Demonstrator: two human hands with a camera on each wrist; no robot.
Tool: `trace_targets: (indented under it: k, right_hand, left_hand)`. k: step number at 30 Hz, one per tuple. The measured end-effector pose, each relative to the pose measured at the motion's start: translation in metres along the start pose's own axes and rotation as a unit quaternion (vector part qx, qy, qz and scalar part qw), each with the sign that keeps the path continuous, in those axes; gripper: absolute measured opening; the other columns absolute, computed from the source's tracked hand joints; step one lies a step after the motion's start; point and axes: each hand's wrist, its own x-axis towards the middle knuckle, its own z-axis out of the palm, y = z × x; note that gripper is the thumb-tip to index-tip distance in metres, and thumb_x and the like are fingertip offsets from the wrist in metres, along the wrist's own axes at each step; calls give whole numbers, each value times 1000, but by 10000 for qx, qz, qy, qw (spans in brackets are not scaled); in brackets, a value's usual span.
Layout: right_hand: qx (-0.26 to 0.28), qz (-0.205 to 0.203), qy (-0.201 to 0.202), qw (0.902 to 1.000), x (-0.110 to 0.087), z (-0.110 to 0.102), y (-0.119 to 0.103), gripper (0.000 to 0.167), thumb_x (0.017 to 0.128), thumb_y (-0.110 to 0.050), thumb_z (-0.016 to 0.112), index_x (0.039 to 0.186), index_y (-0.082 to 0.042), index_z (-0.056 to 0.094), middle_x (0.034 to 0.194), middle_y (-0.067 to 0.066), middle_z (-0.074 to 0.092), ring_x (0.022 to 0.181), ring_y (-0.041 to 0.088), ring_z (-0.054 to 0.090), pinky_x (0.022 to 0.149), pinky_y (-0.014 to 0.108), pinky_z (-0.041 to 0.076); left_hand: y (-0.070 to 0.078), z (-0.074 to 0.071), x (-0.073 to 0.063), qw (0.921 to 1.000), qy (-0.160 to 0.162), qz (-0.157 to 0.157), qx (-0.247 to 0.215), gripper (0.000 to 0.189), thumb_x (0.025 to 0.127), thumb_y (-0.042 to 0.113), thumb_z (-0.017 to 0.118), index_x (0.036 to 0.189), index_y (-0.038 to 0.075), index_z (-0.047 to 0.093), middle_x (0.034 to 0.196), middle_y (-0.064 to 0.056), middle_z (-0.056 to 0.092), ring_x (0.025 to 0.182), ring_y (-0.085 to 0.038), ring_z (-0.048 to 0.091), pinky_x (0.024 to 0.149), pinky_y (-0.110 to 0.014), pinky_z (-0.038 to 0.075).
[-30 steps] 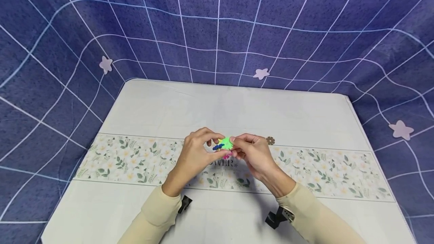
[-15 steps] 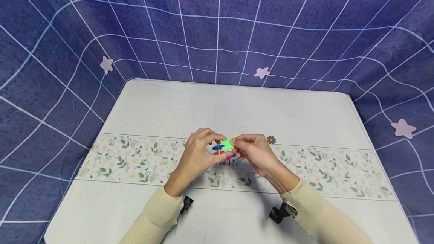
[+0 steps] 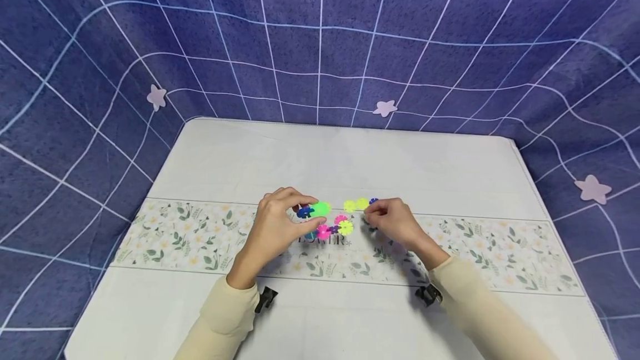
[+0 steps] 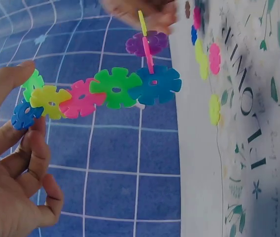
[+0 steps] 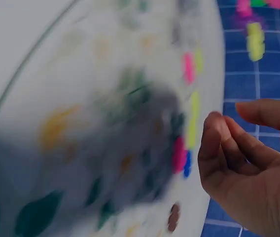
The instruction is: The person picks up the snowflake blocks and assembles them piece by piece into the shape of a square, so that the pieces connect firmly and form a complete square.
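Note:
My left hand pinches one end of a chain of interlocking snowflake discs between thumb and fingers. In the left wrist view the chain runs from a small blue disc through yellow, pink and a green disc to a teal disc. From there a pink disc, a purple disc and a yellow disc follow. My right hand is apart from the chain, its fingers loosely curled and thumb standing off them, nothing between. It hovers beside a loose blue disc.
Loose yellow discs and a pink disc lie on the white table cover. A brown disc shows in the right wrist view. A blue gridded curtain encloses the table's back and sides.
My right hand has let go of the chain and moved right, over the loose discs. My left hand has shifted slightly left with the chain, and more of the chain now shows.

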Motion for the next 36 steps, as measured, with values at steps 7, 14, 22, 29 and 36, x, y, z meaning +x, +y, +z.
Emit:
trace_targets:
  k: [7, 14, 22, 29, 36]
  right_hand:
    - [-1520, -65, 1308, 9797, 3, -3, 33, 17, 93, -13, 71, 102, -2, 79, 91, 13, 79, 74, 20, 72, 66, 33, 57]
    - [-2104, -746, 1621, 9612, 4, 12, 45, 30, 87, -21, 83, 102, 5, 77, 93, 18, 74, 80, 26, 70, 73, 43, 60]
    - [-2534, -1057, 1797, 9446, 4, 19, 45, 24, 84, -17, 87, 94, 3, 77, 83, 12, 66, 71, 21, 62, 65, 37, 56]
    - [-1982, -625, 1502, 9666, 2, 13, 47, 19, 88, -12, 82, 100, -1, 73, 91, 12, 69, 79, 21, 63, 71, 36, 53]
    - [-971, -869, 1220, 9839, -5, 3, 44, 5, 92, -7, 78, 95, -5, 75, 85, 8, 76, 70, 17, 67, 63, 24, 52]
  left_hand:
    - [-2, -4, 1, 10000, 7, -16, -31, 33, 74, 30, 94, 101, 15, 82, 92, 3, 75, 91, -16, 66, 92, -45, 42]
    - [-1, -8, 3, 9998, 157, -91, -113, 32, 74, 28, 95, 100, 15, 82, 92, 2, 75, 90, -17, 66, 91, -47, 39]
    - [1, -5, 4, 9997, 47, -111, -191, 31, 75, 27, 94, 101, 16, 82, 93, 3, 75, 92, -17, 66, 96, -53, 40]
    - [-1, -2, 1, 9997, -137, -73, -186, 33, 75, 26, 94, 103, 15, 82, 95, 2, 75, 94, -17, 68, 99, -50, 43]
    - [-3, 1, -1, 9992, -319, -2, -221, 33, 76, 26, 94, 105, 16, 82, 97, 3, 75, 97, -17, 68, 101, -51, 43]
